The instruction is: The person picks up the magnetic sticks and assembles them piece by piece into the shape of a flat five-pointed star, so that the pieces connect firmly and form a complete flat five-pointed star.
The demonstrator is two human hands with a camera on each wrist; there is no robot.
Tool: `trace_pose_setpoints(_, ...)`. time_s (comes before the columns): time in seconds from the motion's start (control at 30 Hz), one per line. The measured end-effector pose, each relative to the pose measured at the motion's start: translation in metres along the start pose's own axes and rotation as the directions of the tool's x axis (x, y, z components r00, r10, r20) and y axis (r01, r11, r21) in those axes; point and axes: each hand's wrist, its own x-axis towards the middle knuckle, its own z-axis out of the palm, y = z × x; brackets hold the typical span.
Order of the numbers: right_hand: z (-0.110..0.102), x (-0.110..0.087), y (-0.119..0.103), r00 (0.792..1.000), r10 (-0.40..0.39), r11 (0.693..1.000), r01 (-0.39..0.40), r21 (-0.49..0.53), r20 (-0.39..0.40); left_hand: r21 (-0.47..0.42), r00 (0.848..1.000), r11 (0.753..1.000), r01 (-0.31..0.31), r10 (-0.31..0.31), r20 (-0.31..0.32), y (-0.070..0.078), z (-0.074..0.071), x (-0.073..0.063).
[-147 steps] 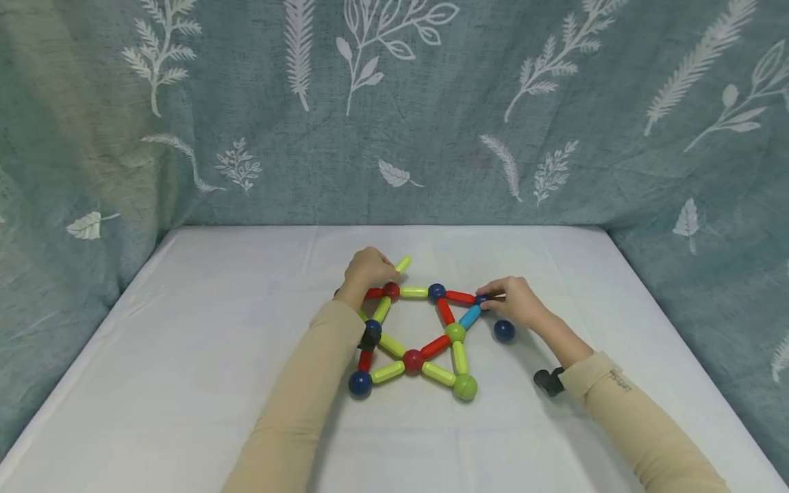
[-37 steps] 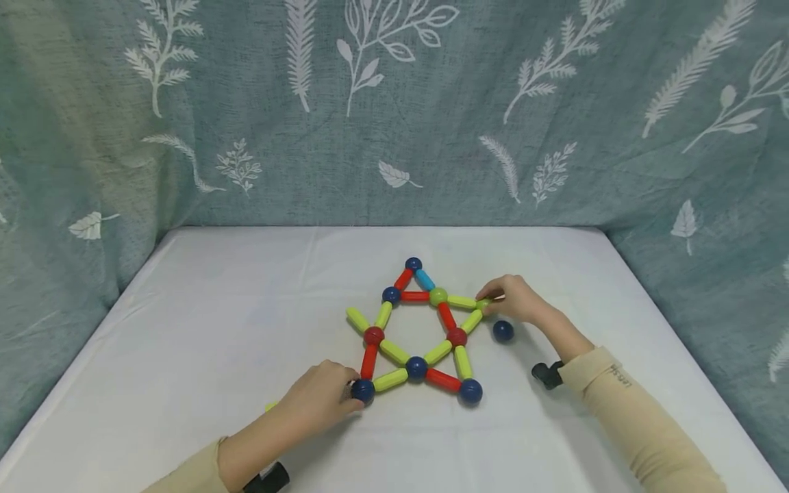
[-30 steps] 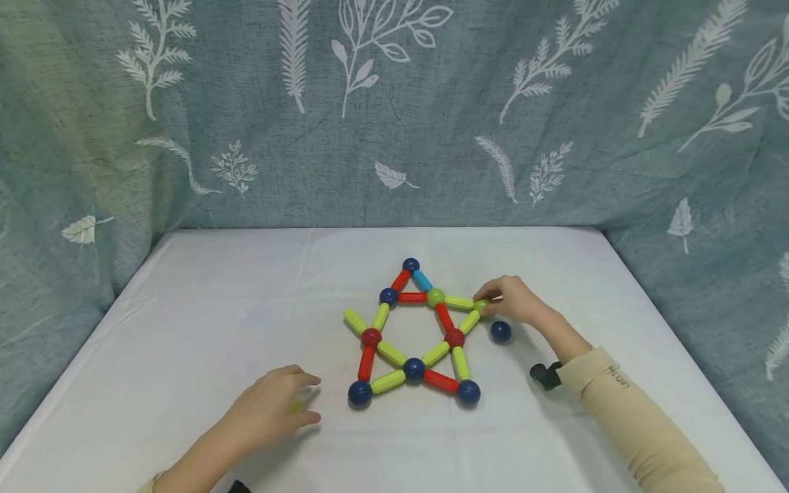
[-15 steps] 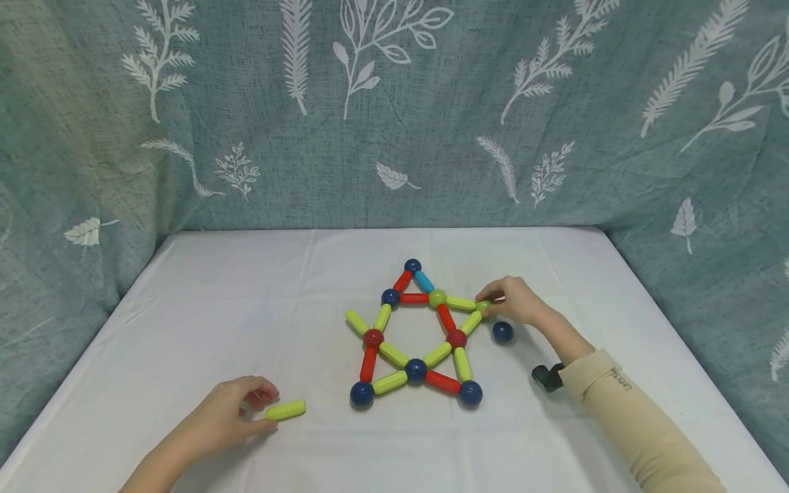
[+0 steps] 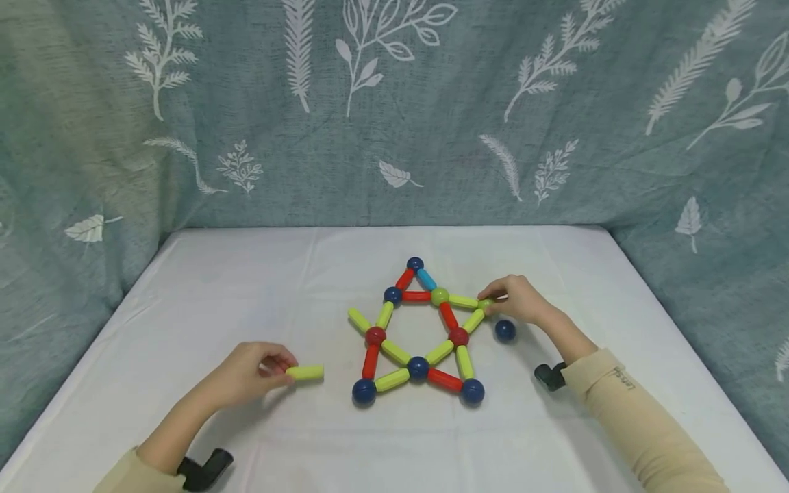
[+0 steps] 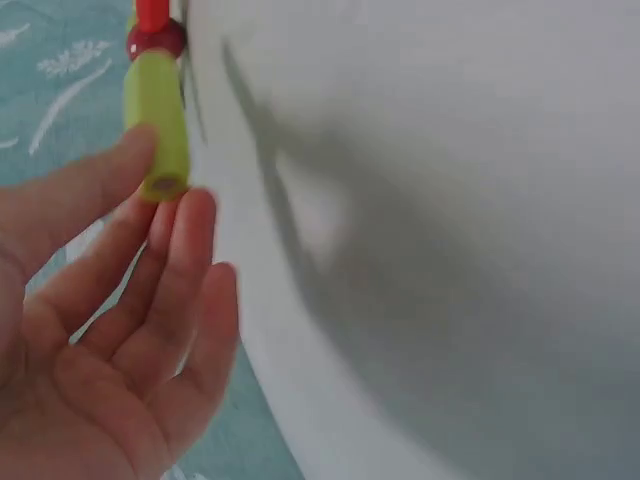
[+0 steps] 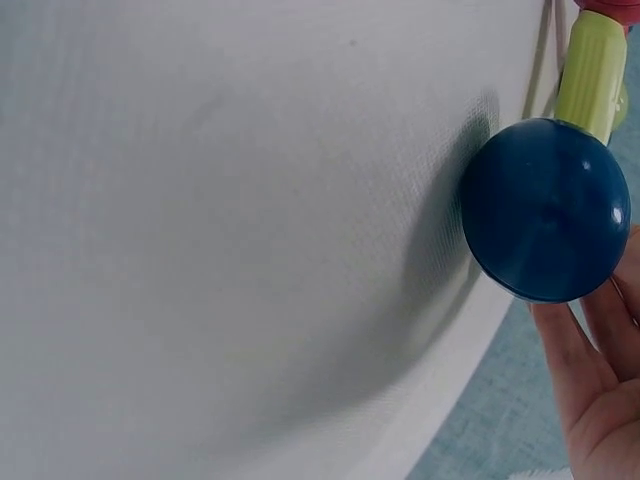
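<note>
My left hand [image 5: 253, 373] pinches a yellow-green magnetic rod [image 5: 306, 372] between thumb and fingertips, to the left of a flat star-like frame. In the left wrist view the rod [image 6: 157, 125] points away from the palm. The frame joins red, yellow-green and light blue rods with balls. At its left, a yellow-green rod [image 5: 358, 320] sticks out from a red ball [image 5: 375, 336], its outer end bare. My right hand [image 5: 516, 299] holds the green ball [image 5: 485, 305] at the frame's right corner, partly covered by its fingers. A loose dark blue ball [image 5: 505, 331] lies just below that hand.
A white cloth [image 5: 271, 287] covers the table, with a teal leaf-patterned curtain [image 5: 394, 137] behind it. Dark blue balls [image 5: 364, 392] mark the frame's near corners, and another blue ball [image 5: 415, 264] tops its far point. Each wrist wears a black camera [image 5: 205, 470].
The frame has been turned since the oldest frame. My left hand let go of the near-left blue ball, moved left, and picked up the yellow-green rod from the cloth. My right hand stays put.
</note>
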Motion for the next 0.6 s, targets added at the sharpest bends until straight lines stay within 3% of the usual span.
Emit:
trace_pose_setpoints(0.23,0.001,0.000,-0.003,1.000,-0.004,1.000,0.004,0.003,0.000,0.075,0.980,0.997,0.014,0.001,-0.199,0.016,-0.004,0.071)
trace_pose_setpoints(0.4,0.000,0.000,-0.003,1.000,-0.001,1.000,0.001,-0.014,-0.006,0.082,0.975,0.996,0.042,-0.022,-0.223,0.018,0.003,0.107)
trace_pose_setpoints(0.6,-0.002,-0.002,-0.002,1.000,0.019,1.000,-0.020,-0.017,-0.004,0.054,0.975,0.996,0.076,-0.063,-0.212,0.024,0.018,0.132)
